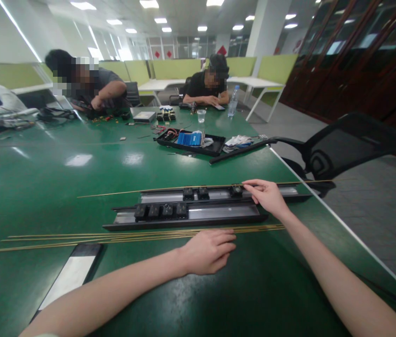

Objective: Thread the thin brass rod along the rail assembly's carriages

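Observation:
My right hand [266,197] is closed in a pinch at a thin brass-coloured rod [113,194], which runs along the far side of the rear black channel [162,197]. Several small black blocks [203,192] sit in that channel, one just left of my fingertips. In front lies a second black channel [222,214], with more dark blocks [168,209] grouped toward its left end. My left hand [210,251] rests on the table, fingers loosely stretched and apart, beside several more thin brass-coloured rods [123,236]. Nothing shows in its grasp.
A black-and-white flat bar [69,274] lies at the left front of the green table [60,178]. Farther back are a black tray [215,146] with a blue item, a cloth [240,142] and a bottle [233,100]. A chair [338,145] stands right; several people sit opposite.

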Available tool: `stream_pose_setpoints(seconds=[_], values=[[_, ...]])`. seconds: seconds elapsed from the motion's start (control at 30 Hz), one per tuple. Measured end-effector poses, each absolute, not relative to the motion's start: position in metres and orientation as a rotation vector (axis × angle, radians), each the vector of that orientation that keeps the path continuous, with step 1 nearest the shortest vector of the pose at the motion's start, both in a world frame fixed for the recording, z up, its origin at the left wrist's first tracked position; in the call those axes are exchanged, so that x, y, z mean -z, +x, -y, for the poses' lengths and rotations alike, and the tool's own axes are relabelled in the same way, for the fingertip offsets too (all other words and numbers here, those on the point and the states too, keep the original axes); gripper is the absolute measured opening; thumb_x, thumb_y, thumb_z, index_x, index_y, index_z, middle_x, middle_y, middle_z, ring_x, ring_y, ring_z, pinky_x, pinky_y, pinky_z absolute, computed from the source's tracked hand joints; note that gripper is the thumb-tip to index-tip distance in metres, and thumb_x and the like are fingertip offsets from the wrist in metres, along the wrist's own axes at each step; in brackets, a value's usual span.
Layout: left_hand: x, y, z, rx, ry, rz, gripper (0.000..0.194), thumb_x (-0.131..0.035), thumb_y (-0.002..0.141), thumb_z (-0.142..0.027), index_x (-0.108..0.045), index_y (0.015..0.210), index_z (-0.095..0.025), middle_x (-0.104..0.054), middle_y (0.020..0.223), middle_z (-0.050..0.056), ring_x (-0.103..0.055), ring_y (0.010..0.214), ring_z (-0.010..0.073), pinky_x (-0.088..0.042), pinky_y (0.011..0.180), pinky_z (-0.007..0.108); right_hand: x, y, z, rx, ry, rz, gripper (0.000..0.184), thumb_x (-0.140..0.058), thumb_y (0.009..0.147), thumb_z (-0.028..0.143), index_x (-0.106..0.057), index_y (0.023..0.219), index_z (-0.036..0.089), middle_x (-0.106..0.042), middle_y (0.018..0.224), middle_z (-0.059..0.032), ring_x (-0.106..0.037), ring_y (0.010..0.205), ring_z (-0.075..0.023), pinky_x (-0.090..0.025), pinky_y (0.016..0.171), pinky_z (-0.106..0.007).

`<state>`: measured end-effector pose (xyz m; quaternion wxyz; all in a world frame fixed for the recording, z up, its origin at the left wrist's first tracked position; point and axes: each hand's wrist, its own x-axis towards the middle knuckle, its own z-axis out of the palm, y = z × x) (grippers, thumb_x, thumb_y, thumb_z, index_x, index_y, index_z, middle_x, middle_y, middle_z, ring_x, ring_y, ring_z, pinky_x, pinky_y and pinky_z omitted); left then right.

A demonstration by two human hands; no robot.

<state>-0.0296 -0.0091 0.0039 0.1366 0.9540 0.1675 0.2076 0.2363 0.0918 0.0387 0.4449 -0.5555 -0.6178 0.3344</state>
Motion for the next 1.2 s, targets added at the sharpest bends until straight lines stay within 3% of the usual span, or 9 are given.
stream_pose_setpoints(seconds=[1.2], values=[[0.000,-0.052,0.010,-0.624,2.755,-0.464,0.031,-0.047,0.097,-0.021,-0.064,0.121,-0.012,-0.063,0.138,0.013,-0.055,0.136,0.0226,-0.045,0.117,0.035,-0.037,0.239,-0.093,-0.844,-1.413,1.550,0.049,-0.071,0.081,0.055,-0.075,0.105,0.012,-0.052,0.044,0.0039,-0.041,0.042,-0.0094,-0.031,0.047,-0.024]])
